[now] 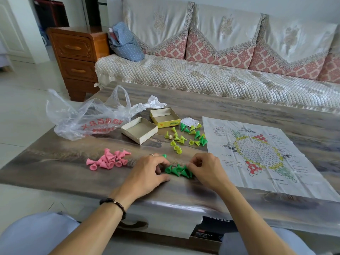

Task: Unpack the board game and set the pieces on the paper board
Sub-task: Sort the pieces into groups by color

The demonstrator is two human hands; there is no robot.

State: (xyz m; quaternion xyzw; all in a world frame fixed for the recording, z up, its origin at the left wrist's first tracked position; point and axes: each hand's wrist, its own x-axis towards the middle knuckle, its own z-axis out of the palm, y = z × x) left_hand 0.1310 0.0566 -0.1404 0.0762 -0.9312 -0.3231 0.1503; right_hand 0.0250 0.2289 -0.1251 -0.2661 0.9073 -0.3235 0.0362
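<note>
Both hands work low over the near edge of the table (55, 162), close together with a cluster of dark green pieces (177, 170) between them. The left hand (147, 173) has its fingers curled at the cluster's left side, touching the pieces; one more green piece (164, 155) shows just past its knuckles. The right hand (207, 167) has its fingertips bunched at the cluster's right edge, and whether it actually pinches a piece I cannot tell. This looks like the sorting step: the pieces are being gathered by colour before any go on the board. Left of the left hand lies a heap of pink pieces (108, 160). Beyond the hands, yellow and green pieces (185, 138) are still mixed, with a small pale die (170, 137) among them. Further out sit the two open halves of the box (139, 130), and a clear plastic bag (88, 116) beyond the left hand. The paper board (261, 153) lies flat to the right of the right hand, with no pieces on it. The next move probably calls for picking the remaining green ones out of the mixed group, or carrying the gathered ones rightward to the board's green corner.
</note>
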